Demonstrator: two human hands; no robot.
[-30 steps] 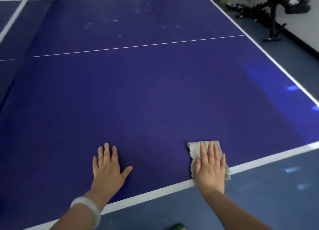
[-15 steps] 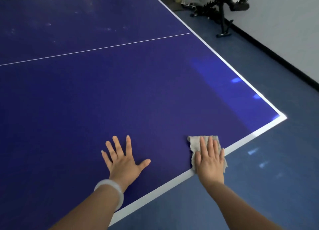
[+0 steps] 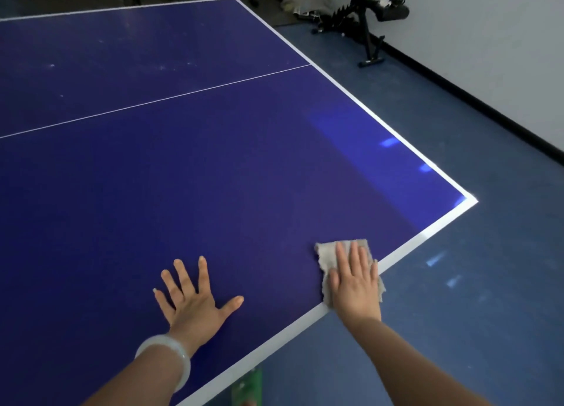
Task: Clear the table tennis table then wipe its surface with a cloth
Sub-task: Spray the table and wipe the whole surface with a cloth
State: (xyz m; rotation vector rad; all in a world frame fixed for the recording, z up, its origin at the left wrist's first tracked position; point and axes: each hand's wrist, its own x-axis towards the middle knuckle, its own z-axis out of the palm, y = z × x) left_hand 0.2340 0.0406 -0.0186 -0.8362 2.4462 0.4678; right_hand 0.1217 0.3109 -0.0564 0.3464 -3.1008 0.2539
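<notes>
The table tennis table (image 3: pixel 213 177) is dark blue with white edge lines and a thin white centre line. A small grey cloth (image 3: pixel 328 253) lies flat on it near the front edge, not far from the right corner. My right hand (image 3: pixel 354 279) presses on the cloth with straight fingers and covers most of it. My left hand (image 3: pixel 190 299) rests flat on the bare surface to the left, fingers spread, with a pale bangle on the wrist. Faint dusty marks show on the far half of the table.
A black weight bench (image 3: pixel 366 12) stands on the blue floor beyond the table's far right corner, beside a white wall (image 3: pixel 503 54). Blue floor runs along the table's right side. Something green (image 3: pixel 247 387) shows below the front edge.
The view has swung to the right, so the table's right corner now shows. My right hand and the cloth have slid right along the front edge. My left hand has followed along the surface.
</notes>
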